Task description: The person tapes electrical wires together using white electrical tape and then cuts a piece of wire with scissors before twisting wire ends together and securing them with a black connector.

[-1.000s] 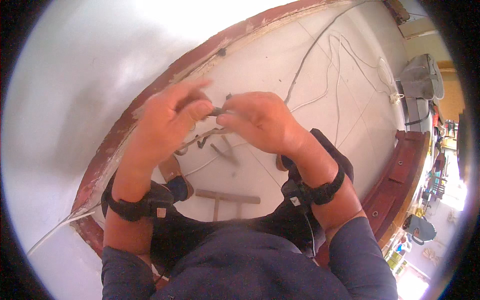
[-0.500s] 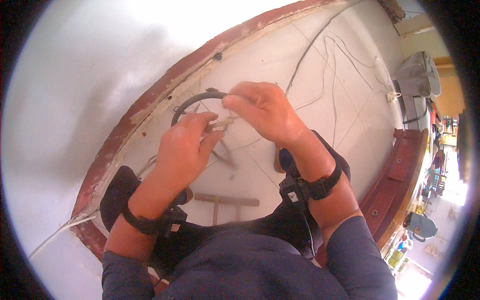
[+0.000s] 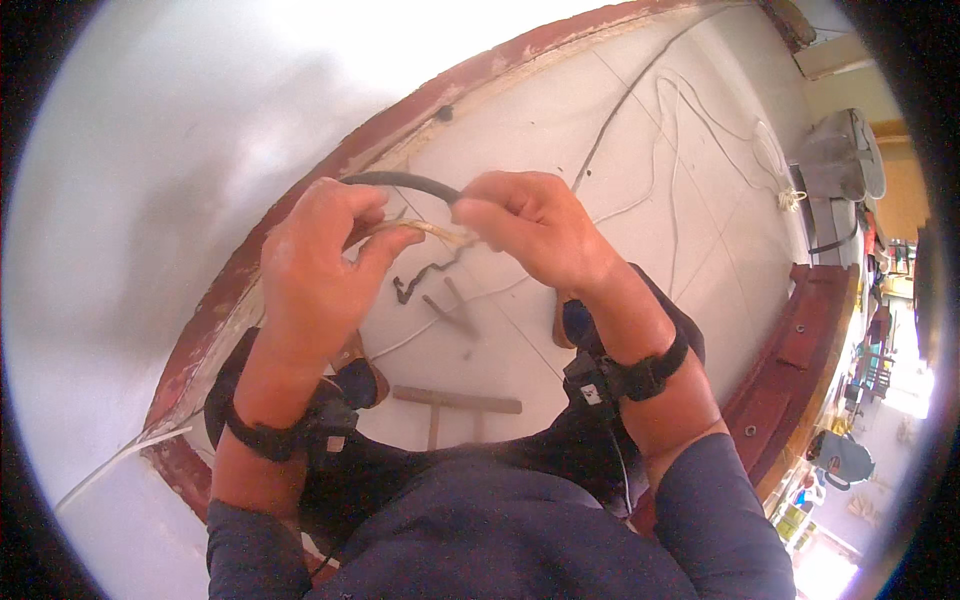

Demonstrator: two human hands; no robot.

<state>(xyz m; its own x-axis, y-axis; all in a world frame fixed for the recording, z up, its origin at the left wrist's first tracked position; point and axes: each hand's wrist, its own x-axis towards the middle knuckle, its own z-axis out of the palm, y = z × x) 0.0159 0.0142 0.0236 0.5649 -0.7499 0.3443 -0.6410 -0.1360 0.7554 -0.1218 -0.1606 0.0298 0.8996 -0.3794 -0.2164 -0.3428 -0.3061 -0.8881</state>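
A thick black cable (image 3: 405, 180) arches between my two hands above the tiled floor. My right hand (image 3: 532, 225) is closed around its right end, fingers bent over the thumb. Frayed, pale tan strands (image 3: 438, 230) stretch below the arc, from near my right fingers to my left thumb. My left hand (image 3: 325, 260) has thumb and forefinger at the strands' left end, and the cable's far side passes behind its knuckles. A dark, wavy thin strip (image 3: 425, 275) shows below the strands; whether it hangs or lies on the floor is unclear.
Between my feet are a T-shaped wooden piece (image 3: 455, 400) and a blurred grey tool (image 3: 450, 315). White cord (image 3: 672, 190) and a dark cable (image 3: 625, 100) run over the floor. A reddish skirting (image 3: 225, 300) borders the white wall at left; a red-brown wooden piece (image 3: 790, 355) stands at right.
My left hand has moved left and slightly up, away from my right hand. More of the pale strands shows between them, and the cable's arc looks flatter. My right hand stays nearly in place.
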